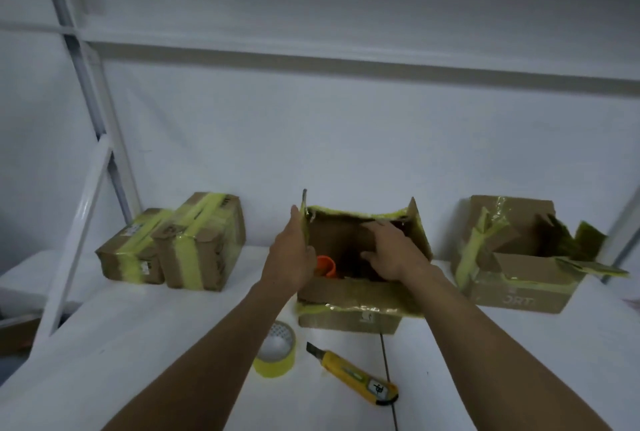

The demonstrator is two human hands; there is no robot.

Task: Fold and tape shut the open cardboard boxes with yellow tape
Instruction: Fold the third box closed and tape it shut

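Note:
An open cardboard box [346,313] with old yellow tape on its flaps stands at the table's middle. My left hand [292,254] lies flat against its upright left flap [304,214], fingers straight. My right hand [391,250] reaches over the box opening, fingers spread on an inner flap. An orange object [327,266] shows inside the box. A roll of yellow tape [277,351] lies in front of the box, partly behind my left forearm. A second open box [523,257] with torn taped flaps stands to the right.
Two taped-shut boxes [173,247] stand at the left by the wall. A yellow utility knife [356,375] lies near the front, right of the tape roll. The white table [173,361] meets a white wall behind; a white frame leans at the left.

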